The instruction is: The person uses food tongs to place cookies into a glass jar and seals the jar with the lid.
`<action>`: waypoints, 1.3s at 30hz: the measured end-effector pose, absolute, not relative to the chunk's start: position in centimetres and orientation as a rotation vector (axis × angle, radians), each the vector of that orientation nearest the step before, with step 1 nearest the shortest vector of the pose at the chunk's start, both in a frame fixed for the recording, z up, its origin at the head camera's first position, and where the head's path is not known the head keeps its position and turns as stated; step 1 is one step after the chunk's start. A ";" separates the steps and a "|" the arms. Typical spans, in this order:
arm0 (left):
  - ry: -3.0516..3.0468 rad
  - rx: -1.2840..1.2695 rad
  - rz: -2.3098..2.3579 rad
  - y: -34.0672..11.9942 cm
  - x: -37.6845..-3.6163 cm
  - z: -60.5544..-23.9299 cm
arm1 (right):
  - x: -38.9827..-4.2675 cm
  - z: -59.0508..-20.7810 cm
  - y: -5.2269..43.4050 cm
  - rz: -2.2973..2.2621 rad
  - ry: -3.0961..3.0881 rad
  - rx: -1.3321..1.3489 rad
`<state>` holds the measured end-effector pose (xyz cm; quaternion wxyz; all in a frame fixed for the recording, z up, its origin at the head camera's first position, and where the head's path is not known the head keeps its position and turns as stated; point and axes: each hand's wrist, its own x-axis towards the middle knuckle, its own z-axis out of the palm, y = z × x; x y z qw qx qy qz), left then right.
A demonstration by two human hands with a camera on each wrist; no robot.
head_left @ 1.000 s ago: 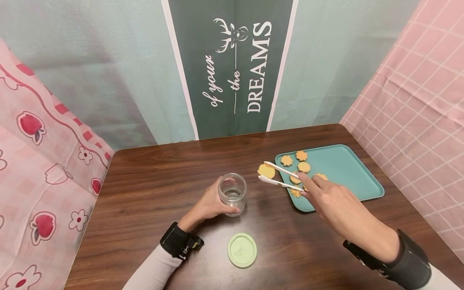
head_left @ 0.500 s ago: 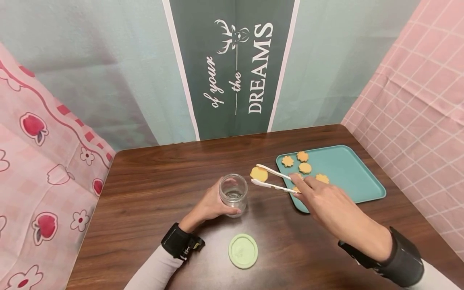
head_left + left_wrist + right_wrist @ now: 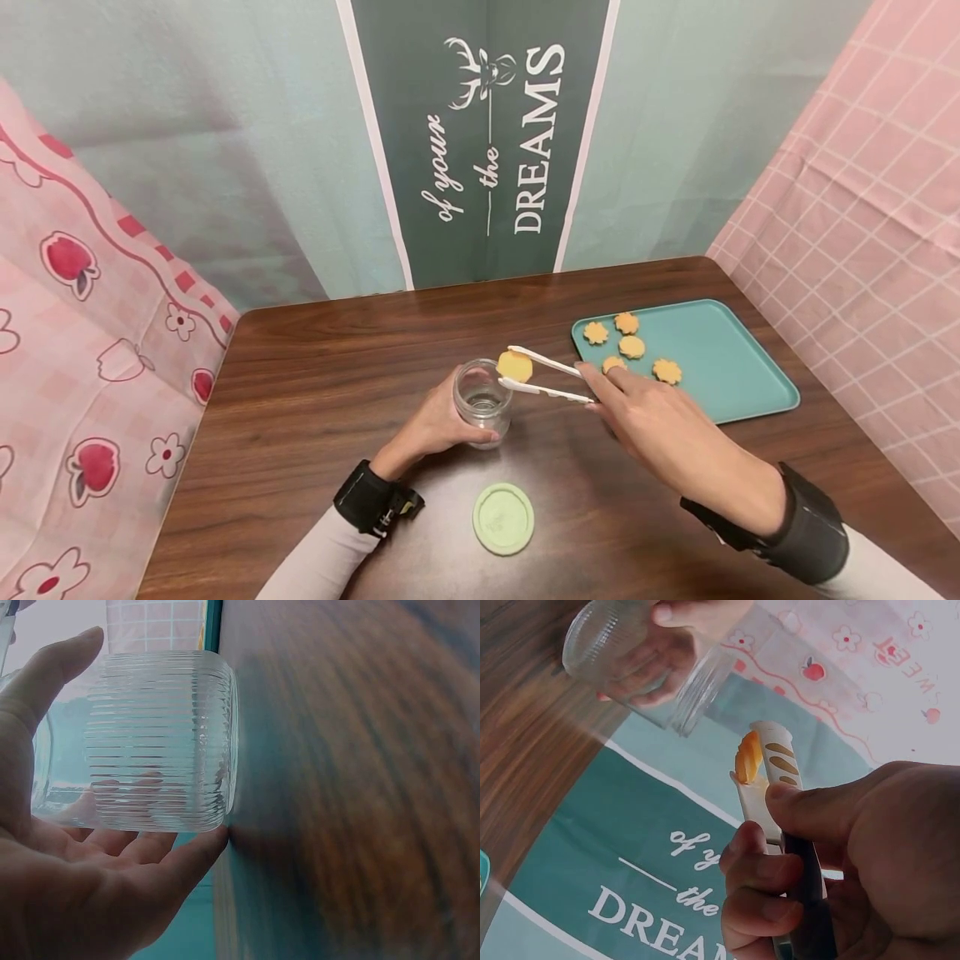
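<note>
My left hand (image 3: 431, 427) grips a clear glass jar (image 3: 483, 412) upright on the table, thumb on the near side and fingers around the far side. The left wrist view shows the jar's ribbed wall (image 3: 157, 742). In my right hand (image 3: 667, 425) is a pair of white tongs (image 3: 545, 391) with a dark handle (image 3: 810, 900). Their tips pinch a yellow cookie (image 3: 515, 367), raised just beside the jar's rim on its right. The right wrist view has this cookie edge-on between the tips, apart from the jar's mouth.
A teal tray (image 3: 738, 367) lies at the right, with several flower-shaped cookies (image 3: 667, 372) toward its left end; my right hand covers part of it. A pale green lid (image 3: 503, 518) lies in front of the jar. Fabric hangings (image 3: 300, 167) stand behind and at both sides.
My right hand has carried the tongs and the cookie leftward, from over the tray's left edge to the jar's rim. The left hand and the jar have stayed in place.
</note>
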<state>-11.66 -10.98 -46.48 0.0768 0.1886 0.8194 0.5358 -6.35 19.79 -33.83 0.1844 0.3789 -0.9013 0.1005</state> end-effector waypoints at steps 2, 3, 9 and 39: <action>2.457 0.565 1.602 -11.0 -11.7 -46.5 | -6.4 -34.0 19.6 0.279 -2.555 1.074; 2.458 0.564 1.600 -11.0 -11.6 -46.5 | -6.4 -34.0 19.5 0.277 -2.564 1.075; 2.463 0.544 1.588 -11.0 -11.6 -46.4 | -6.6 -34.4 19.0 0.259 -2.596 1.077; 2.457 0.503 1.592 -10.8 -11.6 -46.2 | -7.2 -35.0 17.2 0.252 -2.614 1.112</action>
